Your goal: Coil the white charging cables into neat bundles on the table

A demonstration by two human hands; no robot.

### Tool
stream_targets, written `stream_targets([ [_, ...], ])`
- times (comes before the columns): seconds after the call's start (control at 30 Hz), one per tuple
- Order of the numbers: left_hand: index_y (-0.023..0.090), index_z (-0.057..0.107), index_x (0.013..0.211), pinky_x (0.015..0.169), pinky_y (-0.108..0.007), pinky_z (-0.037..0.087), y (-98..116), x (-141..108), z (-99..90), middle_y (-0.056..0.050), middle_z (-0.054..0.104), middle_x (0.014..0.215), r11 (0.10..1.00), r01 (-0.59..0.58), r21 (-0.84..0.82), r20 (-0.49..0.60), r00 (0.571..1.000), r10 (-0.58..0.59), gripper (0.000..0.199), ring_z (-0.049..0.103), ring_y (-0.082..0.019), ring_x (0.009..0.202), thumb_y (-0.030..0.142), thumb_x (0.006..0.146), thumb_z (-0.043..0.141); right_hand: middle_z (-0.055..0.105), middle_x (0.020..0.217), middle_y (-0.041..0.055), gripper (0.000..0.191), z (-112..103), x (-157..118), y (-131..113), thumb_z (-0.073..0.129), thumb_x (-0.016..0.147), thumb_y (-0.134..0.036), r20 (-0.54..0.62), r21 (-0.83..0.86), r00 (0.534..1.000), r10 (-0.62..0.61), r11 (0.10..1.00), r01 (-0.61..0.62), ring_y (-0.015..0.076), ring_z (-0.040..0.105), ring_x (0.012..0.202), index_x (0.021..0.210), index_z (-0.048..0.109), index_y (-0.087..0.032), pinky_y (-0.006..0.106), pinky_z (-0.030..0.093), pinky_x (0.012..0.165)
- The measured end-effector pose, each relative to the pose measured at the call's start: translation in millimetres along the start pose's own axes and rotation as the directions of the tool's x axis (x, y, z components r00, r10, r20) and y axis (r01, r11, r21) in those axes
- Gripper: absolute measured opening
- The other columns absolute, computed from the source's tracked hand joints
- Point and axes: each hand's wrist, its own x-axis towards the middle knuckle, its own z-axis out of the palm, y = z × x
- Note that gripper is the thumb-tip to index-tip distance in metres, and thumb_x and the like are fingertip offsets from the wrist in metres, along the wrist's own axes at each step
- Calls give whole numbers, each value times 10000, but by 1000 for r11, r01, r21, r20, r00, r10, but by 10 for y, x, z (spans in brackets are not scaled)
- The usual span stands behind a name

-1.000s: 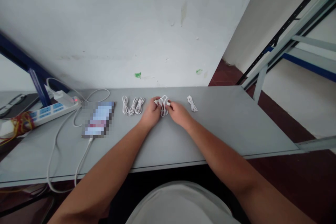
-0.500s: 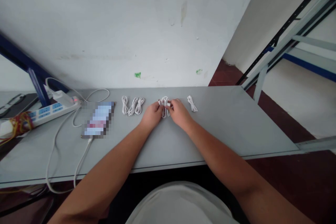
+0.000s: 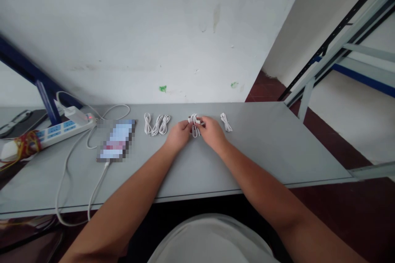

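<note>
Between my hands, over the grey table, is a bundled white cable. My left hand pinches its left side, and my right hand pinches its right side near a white connector. To the left lie a looped white cable and two more bundles side by side, a middle one and a right one. Another white cable bundle rests just right of my right hand.
A phone with a blurred screen is plugged into a white cord at the left. Behind it is a power strip with a charger. A wall borders the table's back edge.
My fingers have shifted slightly on the cable, and a connector end now shows by my left fingertips. The other bundles have stayed in place on the table.
</note>
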Motion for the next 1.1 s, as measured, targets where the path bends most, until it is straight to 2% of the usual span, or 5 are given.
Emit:
stream_targets([
  [0.2,147,670,802,610,-273,396,-59,34,24,-31,640,670,973,73,-217,12,997,-72,398,545,-159,614,498,856,490,691,939,76,194,-13,-1,-17,562,902,-287,-9,-15,1000,-6,1000,6,180,604,825,1017,668,-172,284,419,753],
  [0.6,186,606,1081,726,-269,445,20,-36,182,-33,658,850,973,-122,-197,-107,989,102,339,584,-153,752,406,950,382,697,894,59,206,32,-1,-44,572,890,-340,-67,162,996,62,985,-51,167,614,802,944,683,-176,262,433,723],
  [0.73,206,572,1046,560,-249,384,46,-75,204,12,552,670,972,-78,-222,-95,994,58,328,489,-127,555,433,957,353,650,709,22,277,51,-10,-90,570,876,-405,-47,231,987,154,963,-139,143,572,662,762,643,-164,249,407,630],
  [0.93,200,491,773,605,-248,356,16,-63,217,4,515,695,970,-149,-191,-130,984,125,280,460,-129,640,389,941,371,675,736,22,276,52,-20,-107,570,867,-439,19,313,987,158,937,-156,142,601,677,775,603,-181,252,413,641],
  [1.1,201,505,776,587,-261,336,-48,-48,230,8,507,670,974,-101,-202,-130,989,75,328,450,-136,616,436,947,352,642,721,7,335,79,-4,-21,618,805,-514,23,338,977,212,918,-207,140,584,638,812,518,-195,256,422,610],
])
